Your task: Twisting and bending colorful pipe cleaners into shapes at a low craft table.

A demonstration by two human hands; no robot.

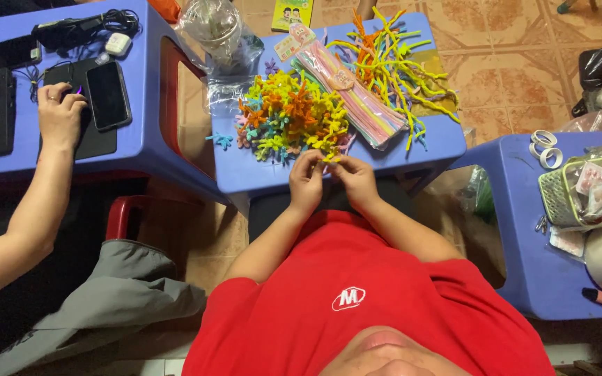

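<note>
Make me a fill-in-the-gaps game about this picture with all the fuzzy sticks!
1. The left hand and right hand pinch a small ____ fuzzy piece.
2. The pile of twisted shapes lies on a ____ stool.
3. Another person's hand rests beside a black ____.
4. The long pink bundle lies to the ____ of the pile.

Missing words: yellow; blue; phone; right

Blue plastic stools point(141, 143) are serving as tables here. They're sitting on a tan tiled floor point(517, 63), everything looking evenly lit.
</note>
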